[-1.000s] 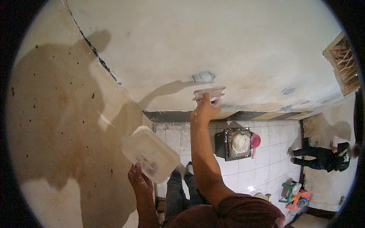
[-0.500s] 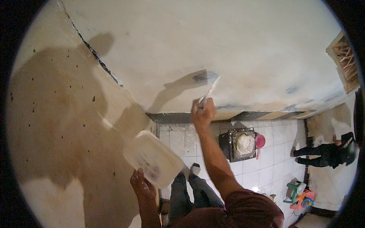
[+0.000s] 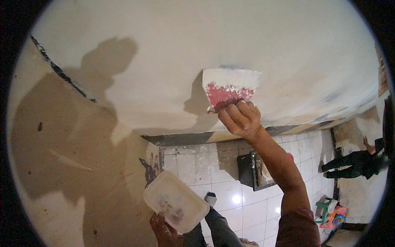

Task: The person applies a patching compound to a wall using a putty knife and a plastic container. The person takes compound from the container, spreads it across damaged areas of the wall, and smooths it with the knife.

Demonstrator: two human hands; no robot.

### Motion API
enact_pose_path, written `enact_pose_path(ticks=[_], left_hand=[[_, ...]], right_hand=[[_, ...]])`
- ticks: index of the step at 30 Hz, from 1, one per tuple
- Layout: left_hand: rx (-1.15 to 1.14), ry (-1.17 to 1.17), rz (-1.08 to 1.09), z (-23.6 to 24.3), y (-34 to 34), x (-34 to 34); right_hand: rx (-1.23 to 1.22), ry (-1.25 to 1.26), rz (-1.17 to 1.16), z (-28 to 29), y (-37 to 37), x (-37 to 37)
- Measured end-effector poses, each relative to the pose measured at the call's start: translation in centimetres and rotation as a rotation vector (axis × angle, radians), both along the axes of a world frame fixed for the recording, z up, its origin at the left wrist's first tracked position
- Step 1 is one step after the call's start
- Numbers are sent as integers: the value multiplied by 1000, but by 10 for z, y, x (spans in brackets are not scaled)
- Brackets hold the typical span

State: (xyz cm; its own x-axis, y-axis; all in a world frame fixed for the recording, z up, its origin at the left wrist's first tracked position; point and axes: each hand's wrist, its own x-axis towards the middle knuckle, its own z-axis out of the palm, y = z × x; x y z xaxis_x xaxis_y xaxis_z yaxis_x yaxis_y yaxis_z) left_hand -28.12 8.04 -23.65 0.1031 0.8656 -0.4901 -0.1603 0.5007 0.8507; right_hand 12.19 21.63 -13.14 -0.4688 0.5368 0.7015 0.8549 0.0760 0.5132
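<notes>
My right hand [image 3: 242,117] grips a wide red putty scraper [image 3: 231,88], its blade coated in white filler. The blade lies up against the pale wall [image 3: 164,49], over a bluish-grey patch that shows just past its edge. Low on the left, my left hand [image 3: 161,228] holds a whitish rectangular plastic tub [image 3: 177,202] by its near edge. Grey smears mark the tub. The fingers beneath the tub are partly hidden.
On the white tiled floor [image 3: 193,164] stands a black box [image 3: 247,169] bearing white filler, partly behind my right forearm. A brown side wall [image 3: 61,164] rises at left. Far right, another person [image 3: 354,164] stands near colourful plastic stools [image 3: 331,214].
My right hand has moved right, and the scraper has turned from edge-on to flat, broad face showing, against the wall. The tub in my left hand sits lower and slightly right.
</notes>
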Motion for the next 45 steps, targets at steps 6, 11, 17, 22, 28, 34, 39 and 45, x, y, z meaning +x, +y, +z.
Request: enact_pose_path(ticks=[6,11,17,22,28,34,39,45], left_hand=[[566,462,-249,-110,-16,-40],[734,876,-202,-112,-39,-36],[587,558,-160,-103,-37,-28],[712,672,-222,-105,-43,-37],[900,809,-299,-103,-45,-40],[1274,986,-343,-67,-32,-12],[402,263,72,-157,-78,-32],[843,769,-268,-154,-79,-43]], right_hand=[[49,10,23,-3,10,1],[43,3,-3,-10,13,7],[-201,60,-75,-73,8,17],[-265,87,18,-103,-49,0],[-249,-186,225,-3,-19,-2],[-328,-582,304,61,21,1],[-412,-707,191,79,28,-6],[-462,-402,60,76,-35,98]])
